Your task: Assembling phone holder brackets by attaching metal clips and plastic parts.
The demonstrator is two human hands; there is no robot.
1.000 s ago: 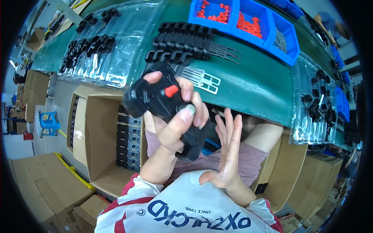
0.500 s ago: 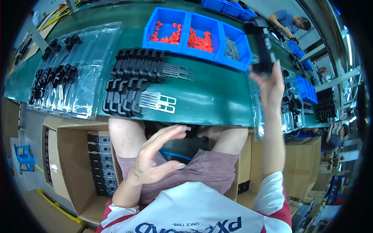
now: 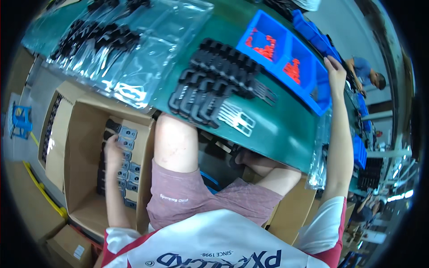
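Note:
My left hand (image 3: 114, 152) reaches down into the open cardboard box (image 3: 85, 134) at my left. Its blurred fingers are over a row of black-and-grey flat parts (image 3: 129, 132), and whether they grip one I cannot tell. My right hand (image 3: 336, 73) is stretched out to the far right, beside the end of the blue bins (image 3: 280, 70). Its fingers look slightly apart, and I see nothing held in them. Between my arms, two rows of black clip-like frames (image 3: 223, 67) lie on the green table (image 3: 286, 129), with metal forked plates (image 3: 237, 118) sticking out.
Red small pieces (image 3: 268, 47) lie in two bins. Clear plastic sheeting (image 3: 152, 58) with black parts (image 3: 96, 38) covers the table's left. More sheeting (image 3: 319, 156) hangs at the right edge. A co-worker (image 3: 364, 73) sits beyond; a blue stool (image 3: 21, 120) stands far left.
My view has turned, shifting the table up and right. My left hand has gone from over my lap into the box. The black object at my right hand is no longer seen there.

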